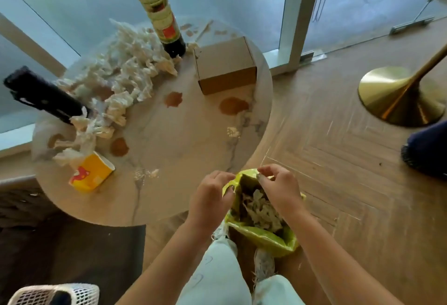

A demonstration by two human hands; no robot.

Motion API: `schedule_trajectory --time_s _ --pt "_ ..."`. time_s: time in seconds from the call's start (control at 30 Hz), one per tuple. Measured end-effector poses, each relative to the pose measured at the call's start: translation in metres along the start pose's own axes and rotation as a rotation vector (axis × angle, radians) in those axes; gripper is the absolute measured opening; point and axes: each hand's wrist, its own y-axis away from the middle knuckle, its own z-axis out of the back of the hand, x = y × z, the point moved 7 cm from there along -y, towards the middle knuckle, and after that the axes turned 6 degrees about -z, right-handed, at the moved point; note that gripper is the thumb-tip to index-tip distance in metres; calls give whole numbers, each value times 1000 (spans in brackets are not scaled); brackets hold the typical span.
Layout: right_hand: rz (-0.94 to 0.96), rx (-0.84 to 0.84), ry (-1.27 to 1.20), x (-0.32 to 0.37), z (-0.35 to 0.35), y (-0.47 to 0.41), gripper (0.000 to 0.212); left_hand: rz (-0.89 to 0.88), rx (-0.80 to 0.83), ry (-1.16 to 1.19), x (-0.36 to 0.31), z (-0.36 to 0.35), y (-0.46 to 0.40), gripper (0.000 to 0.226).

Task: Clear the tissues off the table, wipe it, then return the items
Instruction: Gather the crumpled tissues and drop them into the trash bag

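Round marble table [169,191] is sitting up and to the left of my hands, wood floor under me, glass doors beyond. I'm standing over a yellow-green bag [268,237] on the floor btwn my feet, w/ both hands at its mouth. Left hand [212,196] is curling shut, fingertips pinching the near-left rim of the bag. Right hand [278,188] is doing the same on the far rim, fingers bent and nipping the plastic, nothing else in it. Some tissues are already lying inside the bag, just under my right palm.

Main tissue pile [116,75] is still lying on the table, well up-left of my left hand. It's running as a long band, long axis going diagonally from the bottle [162,12] at the far end down toward the yellow cup [93,173] at the near-left end. Two small scraps [233,132] are lying closer, one above my hands, one left by the cup.

Risks, imo: bag is thin and floppy, so if I'm letting go of one rim the mouth could be folding shut and tissues missing it. Brown puddles [173,99] are sitting beside the pile, so dragging tissues across could be smearing them. Bottle is standing tall right at the pile's far end, touching tissues; grabbing carelessly there could be tipping it. Cup is lying on its side amid tissues and could roll off the edge. Black object [46,95] is overhanging the left edge too.
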Motion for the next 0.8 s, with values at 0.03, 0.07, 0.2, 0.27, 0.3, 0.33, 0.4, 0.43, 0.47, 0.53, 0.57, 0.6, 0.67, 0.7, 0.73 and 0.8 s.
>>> schedule_trajectory --time_s 0.03,0.07,0.2,0.27,0.3,0.33,0.4,0.43,0.47,0.53,0.57,0.6,0.67,0.7,0.73,0.8 --pt "82 -2 7 26 -2 -4 16 10 -43 4 5 16 -6 26" --pt "148 -10 6 50 -3 -10 17 16 -88 3 10 32 -14 26" --pt "334 -40 -6 142 -15 -47 16 32 -233 8 38 95 -60 26" --pt "408 -53 23 182 -24 -71 16 27 -264 0 56 117 -89 25" --pt "429 -74 35 200 -28 -86 16 28 -273 0 67 125 -106 26" --pt "442 -93 48 216 -33 -102 17 26 -285 1 78 133 -123 26" --pt "463 -109 82 245 -45 -135 18 22 -297 13 101 145 -157 25" --pt "473 -116 103 259 -52 -152 18 29 -294 25 112 150 -174 24" --pt "479 -123 127 270 -59 -170 18 42 -282 34 125 153 -190 24" --pt "475 -132 184 290 -73 -205 18 67 -229 24 156 152 -222 25" --pt "469 -132 215 297 -80 -222 17 68 -201 -6 172 149 -238 26" --pt "461 -130 251 303 -87 -239 18 69 -169 -40 188 145 -254 28" --pt "434 -119 335 311 -101 -272 20 105 -100 -95 216 137 -281 32" --pt "416 -109 389 313 -108 -287 22 126 -61 -130 228 133 -292 36" --pt "395 -95 444 314 -115 -303 24 139 -15 -179 235 130 -301 41" --pt "343 -51 543 313 -130 -331 29 139 74 -293 247 122 -318 50"
